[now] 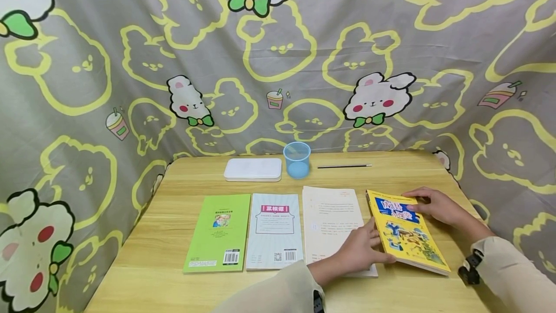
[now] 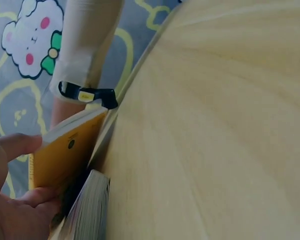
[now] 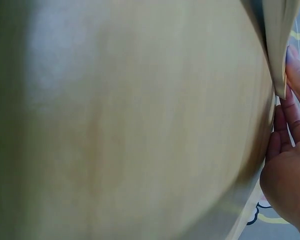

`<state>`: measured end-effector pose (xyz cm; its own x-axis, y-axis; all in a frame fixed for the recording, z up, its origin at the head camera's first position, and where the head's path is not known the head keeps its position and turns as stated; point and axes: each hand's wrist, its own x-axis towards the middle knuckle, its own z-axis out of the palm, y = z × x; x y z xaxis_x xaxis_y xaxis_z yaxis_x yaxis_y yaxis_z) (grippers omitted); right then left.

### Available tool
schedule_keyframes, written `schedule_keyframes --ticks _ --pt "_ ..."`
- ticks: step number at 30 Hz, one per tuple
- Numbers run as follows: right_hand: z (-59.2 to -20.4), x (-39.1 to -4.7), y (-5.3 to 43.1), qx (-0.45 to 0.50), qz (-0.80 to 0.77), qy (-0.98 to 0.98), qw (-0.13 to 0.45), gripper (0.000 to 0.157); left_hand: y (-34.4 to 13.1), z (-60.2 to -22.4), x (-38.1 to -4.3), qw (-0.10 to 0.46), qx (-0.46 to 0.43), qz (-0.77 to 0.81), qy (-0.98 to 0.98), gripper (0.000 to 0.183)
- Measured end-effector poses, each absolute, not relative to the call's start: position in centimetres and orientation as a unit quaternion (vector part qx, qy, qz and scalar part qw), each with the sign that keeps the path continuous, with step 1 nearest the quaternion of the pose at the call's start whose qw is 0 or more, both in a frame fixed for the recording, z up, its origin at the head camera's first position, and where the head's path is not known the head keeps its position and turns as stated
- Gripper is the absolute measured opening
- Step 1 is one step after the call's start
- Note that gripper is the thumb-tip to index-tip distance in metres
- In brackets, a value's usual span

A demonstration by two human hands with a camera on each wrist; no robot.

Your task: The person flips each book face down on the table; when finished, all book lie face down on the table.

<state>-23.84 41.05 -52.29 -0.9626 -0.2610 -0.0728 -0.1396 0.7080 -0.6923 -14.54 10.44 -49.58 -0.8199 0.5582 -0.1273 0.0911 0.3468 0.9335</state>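
A yellow book [image 1: 408,231] with a blue title panel is tilted at the right of the table, its left side raised. At its lower left edge my left hand [image 1: 358,250] holds it, thumb near the corner and fingers under the side; the left wrist view shows the book [image 2: 70,150] between thumb and fingers. My right hand [image 1: 436,205] pinches the upper right edge, and in the right wrist view its fingers [image 3: 295,117] meet the page edges. A cream-coloured book [image 1: 332,216] lies just left, partly covered by my left hand and forearm.
Farther left lie a pale blue book [image 1: 273,250] and a green book [image 1: 217,245], both flat. Along the back stand a white case [image 1: 253,169], a translucent blue cup [image 1: 297,161] and a thin dark stick [image 1: 344,166]. A patterned curtain [image 1: 304,62] hangs behind the table.
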Motion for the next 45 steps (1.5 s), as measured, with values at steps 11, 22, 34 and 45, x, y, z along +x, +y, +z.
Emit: schedule_keyframes --ticks 11,22,34,45 --pt "-52.5 -23.8 41.0 -0.107 -0.373 0.918 0.080 0.055 11.3 -50.0 -14.1 0.265 0.102 0.756 0.590 0.080" --pt "-52.2 -23.7 40.7 -0.111 -0.370 0.919 0.078 0.051 11.3 -50.2 -14.0 0.275 0.100 0.775 0.560 0.082" --pt "-52.0 -23.5 40.4 -0.120 -0.365 0.921 0.068 0.050 10.9 -50.0 -13.7 0.277 0.121 0.781 0.547 0.084" --pt "-51.6 -23.2 40.0 -0.149 -0.337 0.928 0.048 0.047 10.6 -49.3 -13.5 0.259 0.149 0.770 0.564 0.087"
